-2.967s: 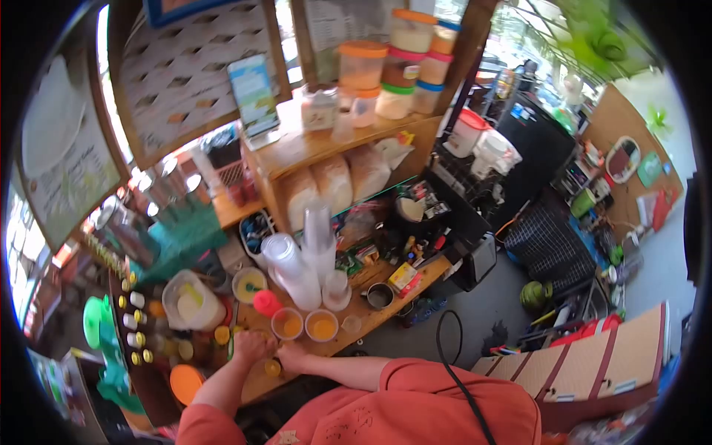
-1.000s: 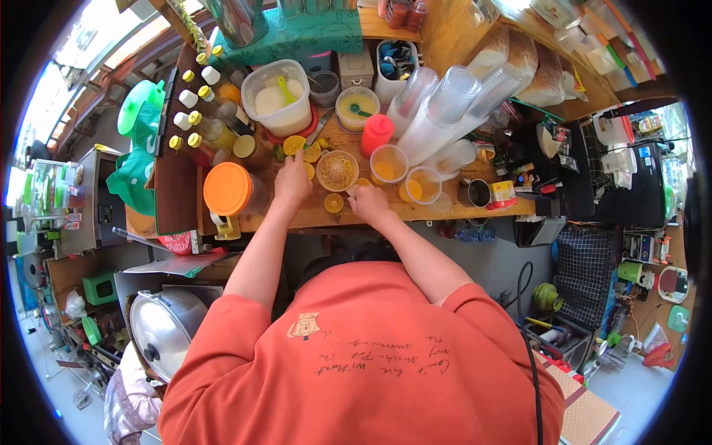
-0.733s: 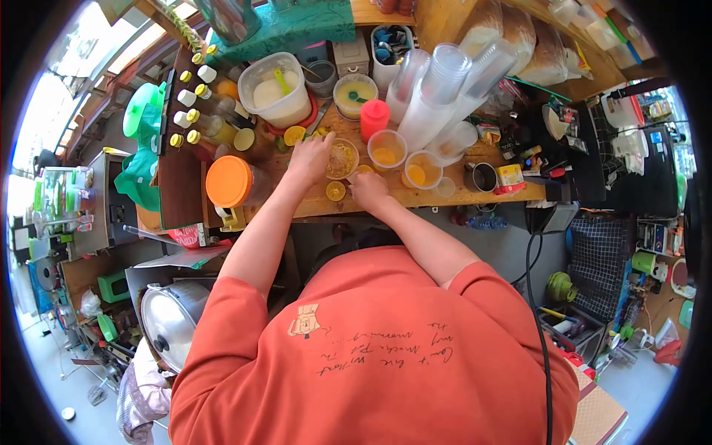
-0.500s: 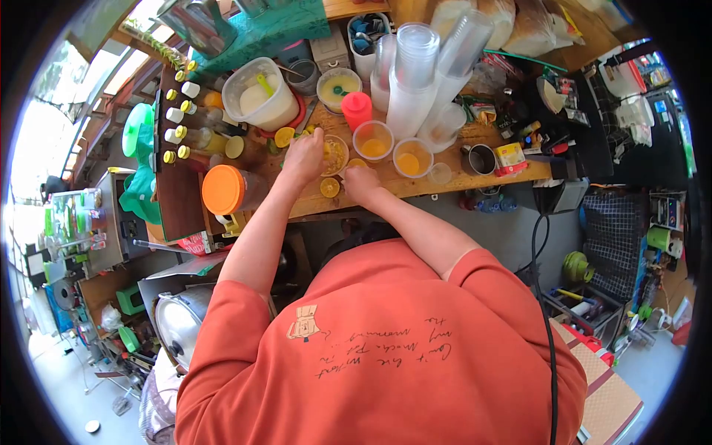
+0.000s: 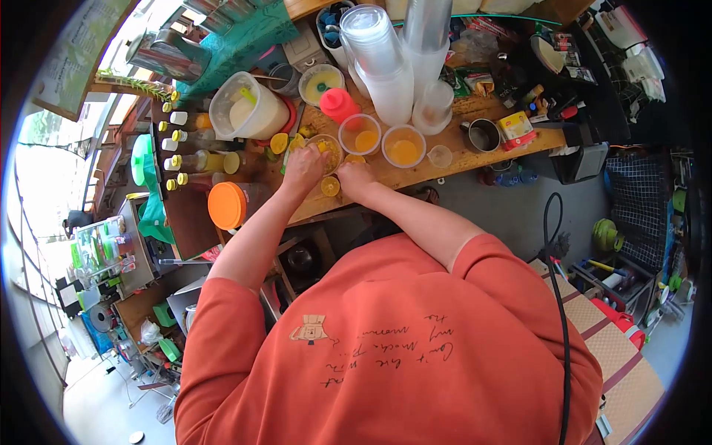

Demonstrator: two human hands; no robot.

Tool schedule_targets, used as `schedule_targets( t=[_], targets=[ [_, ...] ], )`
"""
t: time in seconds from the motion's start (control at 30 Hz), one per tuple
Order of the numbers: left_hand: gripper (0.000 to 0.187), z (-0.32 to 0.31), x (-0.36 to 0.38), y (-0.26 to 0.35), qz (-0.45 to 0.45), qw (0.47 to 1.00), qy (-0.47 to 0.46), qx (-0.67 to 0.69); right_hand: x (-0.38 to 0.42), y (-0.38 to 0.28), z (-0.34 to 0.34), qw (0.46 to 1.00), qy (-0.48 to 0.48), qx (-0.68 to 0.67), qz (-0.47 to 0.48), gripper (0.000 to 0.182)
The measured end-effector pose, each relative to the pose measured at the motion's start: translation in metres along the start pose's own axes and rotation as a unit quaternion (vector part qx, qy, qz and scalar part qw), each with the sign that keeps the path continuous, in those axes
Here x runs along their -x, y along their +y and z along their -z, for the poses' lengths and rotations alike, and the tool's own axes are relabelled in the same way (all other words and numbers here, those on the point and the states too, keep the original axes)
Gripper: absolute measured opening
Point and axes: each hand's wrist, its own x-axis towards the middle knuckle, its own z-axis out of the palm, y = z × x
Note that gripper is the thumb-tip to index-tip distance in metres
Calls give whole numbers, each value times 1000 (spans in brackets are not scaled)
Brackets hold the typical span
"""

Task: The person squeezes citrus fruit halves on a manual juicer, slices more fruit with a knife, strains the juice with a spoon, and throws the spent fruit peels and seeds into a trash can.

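My left hand [image 5: 302, 169] is closed at the left side of a small clear bowl [image 5: 333, 153] with yellow pulp in it. What its curled fingers grip is too small to tell. Fingers also curled, my right hand [image 5: 356, 178] rests by the bowl's right side, with an orange piece [image 5: 354, 159] at its fingertips; its grip is hidden. A cut orange half [image 5: 330, 186] lies between my hands, and another half [image 5: 279, 143] lies beyond my left hand. Two clear tubs, one [image 5: 360, 135] beside the bowl and one [image 5: 404, 147] further right, hold orange liquid.
A red squeeze bottle [image 5: 338, 105] and stacked clear cups [image 5: 382, 74] stand behind the tubs. At the left are a white tub [image 5: 248, 107], capped bottles and an orange-lidded jar [image 5: 227, 205]. A metal cup [image 5: 482, 136] stands on the right by the wooden table's edge [image 5: 461, 165].
The whole view has shifted and tilted. My left hand has lowered slightly at the bowl's side, its fingers still curled. My right hand stays beside the bowl.
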Motion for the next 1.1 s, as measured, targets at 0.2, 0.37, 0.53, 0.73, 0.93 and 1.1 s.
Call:
schedule_targets(
  t=[0.2,0.37,0.53,0.73,0.93,1.1],
  targets=[
    [46,19,-29,11,-5,994,-85,-74,0,4,-2,1000,1,-7,8,23],
    [51,6,-34,6,48,991,-99,-77,1,6,1,999,19,-33,22,18],
    [56,-1,-32,15,199,975,-90,-47,1,7,-7,998,36,-21,41,17],
    [69,53,-34,18,151,974,-136,-98,3,4,7,1000,-14,-20,14,23],
    [68,32,-41,-18,-52,983,-133,-118,3,1,12,1000,-26,-13,8,24],
    [67,13,-26,-8,48,993,-98,-42,0,5,6,999,-33,-31,12,23]
  ],
)
